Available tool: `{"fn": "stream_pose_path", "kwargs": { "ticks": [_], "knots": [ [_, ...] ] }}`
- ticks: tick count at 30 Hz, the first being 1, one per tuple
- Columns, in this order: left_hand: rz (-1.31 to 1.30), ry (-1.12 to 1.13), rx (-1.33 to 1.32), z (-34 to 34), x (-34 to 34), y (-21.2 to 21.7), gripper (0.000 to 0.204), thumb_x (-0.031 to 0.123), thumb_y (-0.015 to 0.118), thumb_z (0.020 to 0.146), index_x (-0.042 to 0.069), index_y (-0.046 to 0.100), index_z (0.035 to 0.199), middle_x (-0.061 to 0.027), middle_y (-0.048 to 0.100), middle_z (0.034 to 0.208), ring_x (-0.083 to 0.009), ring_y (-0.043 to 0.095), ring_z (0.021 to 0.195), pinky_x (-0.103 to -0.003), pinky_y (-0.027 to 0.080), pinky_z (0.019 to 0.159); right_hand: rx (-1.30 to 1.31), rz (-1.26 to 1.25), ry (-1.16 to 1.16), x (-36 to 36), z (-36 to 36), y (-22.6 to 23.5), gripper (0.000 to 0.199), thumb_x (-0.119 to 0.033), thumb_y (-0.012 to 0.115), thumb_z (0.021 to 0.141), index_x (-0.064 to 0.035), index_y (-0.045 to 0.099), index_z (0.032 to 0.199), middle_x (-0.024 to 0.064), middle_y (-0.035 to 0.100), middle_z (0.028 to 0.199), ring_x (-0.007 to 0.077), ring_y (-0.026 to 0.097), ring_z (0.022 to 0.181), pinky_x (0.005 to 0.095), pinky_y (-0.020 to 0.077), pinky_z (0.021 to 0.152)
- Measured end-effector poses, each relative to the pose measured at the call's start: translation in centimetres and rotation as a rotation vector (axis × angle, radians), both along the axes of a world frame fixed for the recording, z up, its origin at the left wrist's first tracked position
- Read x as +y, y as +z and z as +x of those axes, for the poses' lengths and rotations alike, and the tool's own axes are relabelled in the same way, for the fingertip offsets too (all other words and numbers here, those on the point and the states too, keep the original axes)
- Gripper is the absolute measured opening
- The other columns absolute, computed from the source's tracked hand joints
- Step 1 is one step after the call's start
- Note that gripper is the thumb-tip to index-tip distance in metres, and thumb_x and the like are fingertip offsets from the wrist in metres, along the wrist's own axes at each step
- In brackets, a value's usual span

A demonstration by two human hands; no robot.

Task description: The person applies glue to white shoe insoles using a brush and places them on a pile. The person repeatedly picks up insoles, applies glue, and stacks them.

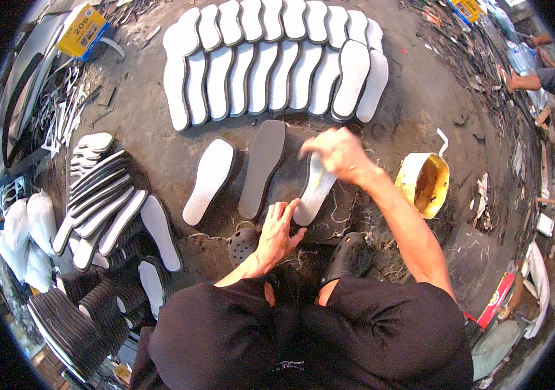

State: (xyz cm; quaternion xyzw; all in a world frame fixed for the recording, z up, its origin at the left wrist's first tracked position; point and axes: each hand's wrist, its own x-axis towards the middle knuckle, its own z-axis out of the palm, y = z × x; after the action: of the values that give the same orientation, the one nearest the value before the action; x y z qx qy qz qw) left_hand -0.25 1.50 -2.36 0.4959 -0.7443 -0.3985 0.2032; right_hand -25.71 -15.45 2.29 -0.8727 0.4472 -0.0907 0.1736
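Note:
A white insole (318, 195) lies on the ground in front of me, with a faint yellowish streak along its upper part. Over its toe end is my right hand (339, 156), curled and slightly blurred; whatever it holds is hidden. My left hand (278, 229) rests at the heel end, fingers stretched out and thumb apart, fingertips touching the edge. To the left lie a dark grey insole (263, 169) and another white insole (209, 182) with a dark edge. Right of my right forearm stands a cut-open yellowish container (422, 185) with brown residue inside and a white hooked piece at its rim.
Two overlapping rows of white insoles (271, 71) spread across the far ground. At left are piled insoles (105, 201) and dark stacks (82, 325). A yellow-blue box (82, 32) sits far left among scraps. Another person's arm (531, 81) reaches in at far right.

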Motion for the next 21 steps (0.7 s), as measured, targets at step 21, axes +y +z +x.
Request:
{"fn": "stream_pose_path", "kwargs": {
  "ticks": [21],
  "knots": [
    [-0.053, 0.054, -0.040, -2.6, -0.4, 0.6, 0.117, 0.021, 0.095, 0.080, 0.006, 0.028, 0.174, -0.0280, 0.050, 0.145, -0.0468, 0.053, 0.134, -0.054, 0.048, 0.116, -0.632, -0.043, -1.171, 14.9, -9.2, 7.9, 0.057, -0.037, 0.066, 0.116, 0.0115, 0.065, 0.145, 0.0190, 0.072, 0.145, 0.0293, 0.065, 0.138, 0.0406, 0.0475, 0.120]
  ]
}}
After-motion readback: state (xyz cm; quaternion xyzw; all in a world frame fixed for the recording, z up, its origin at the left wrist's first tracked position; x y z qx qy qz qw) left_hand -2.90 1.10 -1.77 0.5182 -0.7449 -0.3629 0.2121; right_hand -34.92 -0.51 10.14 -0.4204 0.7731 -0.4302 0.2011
